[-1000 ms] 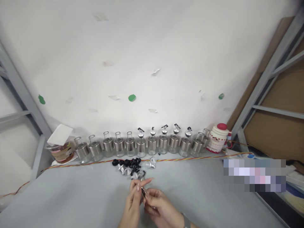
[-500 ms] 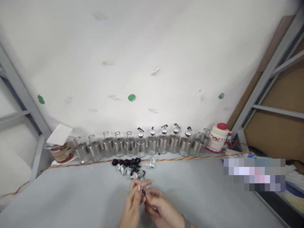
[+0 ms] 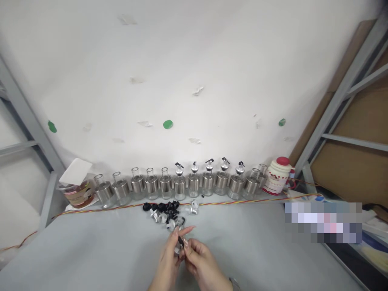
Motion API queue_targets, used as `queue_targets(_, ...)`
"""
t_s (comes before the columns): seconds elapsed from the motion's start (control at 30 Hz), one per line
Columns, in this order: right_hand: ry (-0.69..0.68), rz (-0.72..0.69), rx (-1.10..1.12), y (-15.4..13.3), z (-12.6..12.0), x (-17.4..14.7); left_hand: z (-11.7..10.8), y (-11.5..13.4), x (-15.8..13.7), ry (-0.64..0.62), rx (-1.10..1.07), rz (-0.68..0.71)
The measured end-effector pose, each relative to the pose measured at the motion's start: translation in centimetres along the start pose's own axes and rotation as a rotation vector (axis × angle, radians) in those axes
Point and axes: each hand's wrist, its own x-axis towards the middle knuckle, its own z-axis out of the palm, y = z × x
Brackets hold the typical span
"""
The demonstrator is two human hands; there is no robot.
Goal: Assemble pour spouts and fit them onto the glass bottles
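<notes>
Both hands meet low in the middle of the view, over the grey table. My left hand (image 3: pixel 168 254) is closed around a small pour spout (image 3: pixel 181 241), silver below and black on top; its index finger points off to the right. My right hand (image 3: pixel 200 257) pinches the black part between thumb and fingers. Most of the spout is hidden by the fingers. Just beyond the hands lies a loose pile of black stopper parts (image 3: pixel 163 207) and silver spout parts (image 3: pixel 162 218). A few more silver pieces (image 3: pixel 194 207) lie to its right.
A row of glass bottles with steel sleeves (image 3: pixel 151 184) stands along the wall; several carry spouts (image 3: pixel 209 163). A twisted red-yellow wire (image 3: pixel 121 207) runs before them. A lidded tub (image 3: pixel 79 197) stands left, a cream mug with red lid (image 3: pixel 275 176) right.
My hands have turned slightly, so more of the spout's black and silver parts shows between them. My left index finger has dipped a little. The bottles and pile stay put.
</notes>
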Motion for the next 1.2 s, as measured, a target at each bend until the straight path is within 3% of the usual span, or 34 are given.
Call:
queue_targets(0.2,0.066,-0.062,-0.163,0.8,-0.6,0.4,0.2,-0.2,0.2,-0.039,-0.197,-0.067)
queue_targets(0.37,0.067,-0.054,-0.183,0.7,-0.7,0.5,0.2,-0.5,0.3,0.027,-0.229,-0.059)
queue_targets(0.5,0.085,-0.042,-0.162,-0.4,-0.1,0.1,0.5,0.0,0.0,0.087,-0.294,-0.137)
queue_targets(0.77,0.107,-0.053,-0.095,-0.9,0.6,0.1,1.0,0.3,0.0,0.09,-0.229,-0.08)
queue_targets(1.2,-0.002,-0.09,-0.12,-0.7,0.0,0.4,1.4,0.7,-0.3,0.08,-0.22,-0.14)
